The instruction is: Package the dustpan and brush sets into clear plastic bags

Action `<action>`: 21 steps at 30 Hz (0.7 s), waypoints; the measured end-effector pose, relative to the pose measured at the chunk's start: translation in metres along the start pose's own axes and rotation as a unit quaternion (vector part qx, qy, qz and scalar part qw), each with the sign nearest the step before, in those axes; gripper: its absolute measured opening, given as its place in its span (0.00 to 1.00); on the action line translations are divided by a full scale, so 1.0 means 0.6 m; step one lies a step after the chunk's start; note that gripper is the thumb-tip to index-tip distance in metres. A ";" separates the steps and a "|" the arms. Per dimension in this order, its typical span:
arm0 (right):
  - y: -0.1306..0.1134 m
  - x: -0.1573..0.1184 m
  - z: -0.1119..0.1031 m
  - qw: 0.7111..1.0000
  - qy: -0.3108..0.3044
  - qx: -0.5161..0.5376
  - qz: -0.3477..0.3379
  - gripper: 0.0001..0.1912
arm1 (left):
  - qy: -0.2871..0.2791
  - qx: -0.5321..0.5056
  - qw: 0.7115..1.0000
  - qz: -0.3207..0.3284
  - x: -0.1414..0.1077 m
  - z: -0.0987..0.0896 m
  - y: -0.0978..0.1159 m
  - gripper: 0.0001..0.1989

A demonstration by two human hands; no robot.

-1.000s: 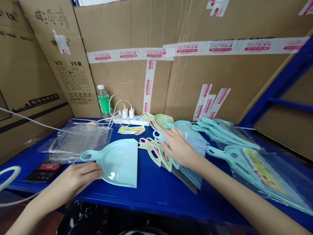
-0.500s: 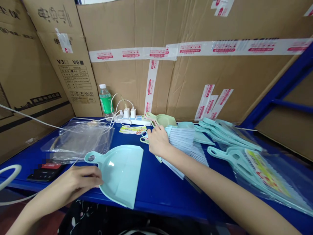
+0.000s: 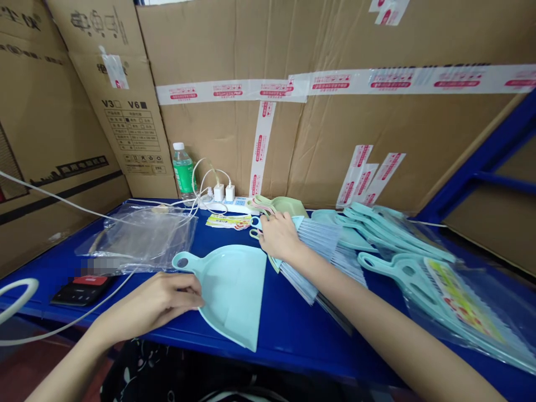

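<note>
My left hand (image 3: 173, 298) pinches the rounded left edge of a light blue dustpan (image 3: 234, 287), whose handle with a hole points left and whose straight edge faces right. Further back, my right hand (image 3: 278, 234) closes over the handle end of a blue-bristled brush (image 3: 320, 237) on a pile. More brushes lie beneath it, and their handle rings poke out left of my fingers. Green dustpans (image 3: 288, 205) rest just behind that hand. Which handles my right fingers grip is partly hidden.
Clear plastic bags (image 3: 144, 237), a black phone (image 3: 81, 290) and cables lie at the left. A bottle (image 3: 183, 173), a power strip (image 3: 247, 205) and labels (image 3: 228, 221) are at the back. Bagged brush sets (image 3: 431, 290) cover the right; cardboard (image 3: 218, 50) stands behind.
My left hand has moved right, carrying the light blue dustpan closer to the brush pile. My right hand has shifted slightly right on the brushes, and the camera view has moved a little.
</note>
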State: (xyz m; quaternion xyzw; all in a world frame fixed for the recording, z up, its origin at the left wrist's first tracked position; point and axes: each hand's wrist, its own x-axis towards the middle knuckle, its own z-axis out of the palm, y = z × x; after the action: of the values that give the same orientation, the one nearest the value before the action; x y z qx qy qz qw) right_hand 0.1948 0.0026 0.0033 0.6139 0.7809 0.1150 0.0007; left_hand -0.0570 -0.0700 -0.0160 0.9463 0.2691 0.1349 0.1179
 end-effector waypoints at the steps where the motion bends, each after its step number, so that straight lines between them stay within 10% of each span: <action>1: 0.002 -0.003 -0.002 1.000 0.005 0.005 -0.003 0.19 | -0.001 -0.001 1.000 0.002 0.003 0.001 0.000 0.13; 15: -0.002 -0.071 -0.019 0.987 -0.048 0.093 -0.123 0.17 | -0.041 0.027 0.997 0.057 0.053 0.012 0.010 0.16; 21: -0.006 -0.079 -0.020 0.971 -0.097 0.145 -0.165 0.18 | -0.040 -0.054 0.996 0.059 0.069 -0.035 -0.005 0.10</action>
State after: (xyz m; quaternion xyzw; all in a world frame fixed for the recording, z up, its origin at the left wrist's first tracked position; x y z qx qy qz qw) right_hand 0.2013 -0.0457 0.0079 0.4787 0.8758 -0.0610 0.0061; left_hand -0.0315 -0.0419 0.0107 0.9575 0.1998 0.1176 0.1714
